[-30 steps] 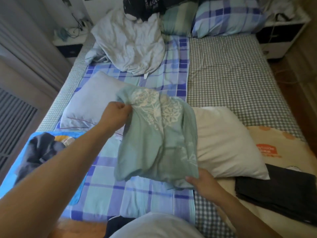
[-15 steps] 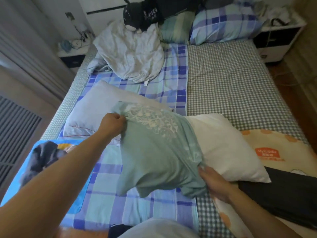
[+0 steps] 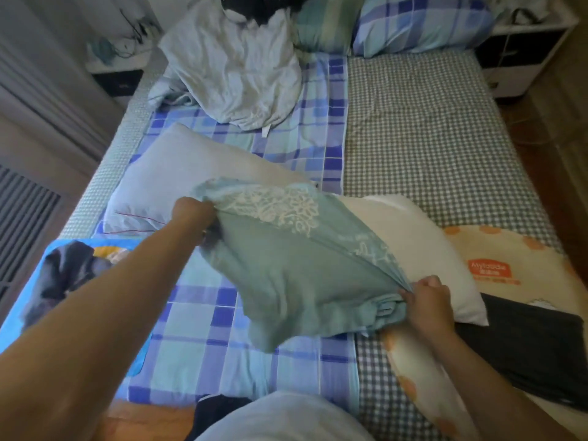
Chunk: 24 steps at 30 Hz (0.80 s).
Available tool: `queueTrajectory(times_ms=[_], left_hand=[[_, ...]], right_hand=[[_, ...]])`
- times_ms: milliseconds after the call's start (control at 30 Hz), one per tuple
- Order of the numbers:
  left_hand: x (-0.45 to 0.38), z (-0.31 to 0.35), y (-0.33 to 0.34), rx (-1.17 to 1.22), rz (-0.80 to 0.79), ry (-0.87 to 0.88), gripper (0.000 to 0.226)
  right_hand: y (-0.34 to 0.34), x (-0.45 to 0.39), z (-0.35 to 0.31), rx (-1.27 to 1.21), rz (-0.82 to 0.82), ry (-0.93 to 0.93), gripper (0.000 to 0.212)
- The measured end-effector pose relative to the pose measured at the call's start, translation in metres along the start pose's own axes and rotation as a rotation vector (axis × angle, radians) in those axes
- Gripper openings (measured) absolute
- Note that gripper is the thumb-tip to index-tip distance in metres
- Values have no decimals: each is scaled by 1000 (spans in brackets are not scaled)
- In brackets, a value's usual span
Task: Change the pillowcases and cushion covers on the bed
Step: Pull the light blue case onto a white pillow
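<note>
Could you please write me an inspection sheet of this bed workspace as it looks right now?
Surface: bed, blue plaid sheet on its left half, grey gingham on its right.
Job's things: green pillowcase stretched between both hands, covering part of the bare white pillow; a second bare pillow lies to the left; two cased pillows at the head.
Clutter: crumpled white bedding; folded dark cloth on a cream printed blanket; blue bag of clothes.
Grippers: left hand grips the pillowcase's upper edge; right hand grips its lower corner.
Cables: wires on the left nightstand.
Surroundings: second nightstand at right, wooden floor.
</note>
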<state>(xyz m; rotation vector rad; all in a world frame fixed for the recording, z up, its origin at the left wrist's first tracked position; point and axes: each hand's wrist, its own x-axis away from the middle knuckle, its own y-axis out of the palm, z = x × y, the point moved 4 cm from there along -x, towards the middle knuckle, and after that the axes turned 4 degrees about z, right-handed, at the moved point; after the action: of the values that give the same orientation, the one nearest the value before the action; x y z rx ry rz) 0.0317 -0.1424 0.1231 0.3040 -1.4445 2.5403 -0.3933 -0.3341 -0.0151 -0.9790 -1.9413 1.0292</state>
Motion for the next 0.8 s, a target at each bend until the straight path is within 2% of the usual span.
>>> queueTrajectory(times_ms=[67, 133, 167, 200, 233, 267, 333, 400, 433, 467, 500, 533, 567, 633, 700, 767, 800], left_hand=[[10, -1, 13, -4, 28, 56, 47], [18, -2, 32, 62, -38, 108, 54], [23, -4, 37, 113, -102, 127, 52], [31, -8, 43, 270, -219, 101, 43], [42, -16, 46, 420, -332, 86, 34], [52, -32, 52, 560, -402, 36, 35], [74, -76, 63, 598, -424, -44, 68], [94, -125, 66, 616, -271, -259, 110], [105, -146, 71, 706, -268, -405, 112], [118, -156, 76, 788, -335, -492, 96], [129, -156, 79, 826, -429, -506, 75], [136, -150, 79, 779, -467, -451, 62], [139, -143, 77, 701, -454, -359, 58], [128, -123, 68, 471, -295, -119, 55], [106, -90, 50, 228, -111, 26, 45], [79, -53, 34, 161, -57, 97, 47], [68, -35, 24, 130, -44, 156, 49]], right_hand=[[-2, -20, 0, 18, -45, 63, 26], [13, -22, -15, -150, -137, 81, 22], [22, -17, -18, -248, -156, 121, 20], [28, -10, -21, -345, -146, 160, 18], [30, -7, -22, -443, -99, 203, 19], [33, -7, -22, -531, -52, 259, 21], [40, -4, -26, -657, 10, 332, 23], [42, 0, -34, -818, 52, 389, 24], [44, -1, -35, -892, 67, 416, 24], [45, 1, -37, -940, 70, 449, 23], [48, 2, -38, -994, 60, 476, 20], [51, 5, -38, -1030, 34, 498, 18], [54, 6, -37, -1067, 4, 506, 16], [55, 16, -39, -1088, -101, 477, 14], [60, 34, -46, -1009, -246, 356, 22], [65, 60, -56, -874, -370, 180, 39], [65, 70, -57, -802, -383, 102, 39]])
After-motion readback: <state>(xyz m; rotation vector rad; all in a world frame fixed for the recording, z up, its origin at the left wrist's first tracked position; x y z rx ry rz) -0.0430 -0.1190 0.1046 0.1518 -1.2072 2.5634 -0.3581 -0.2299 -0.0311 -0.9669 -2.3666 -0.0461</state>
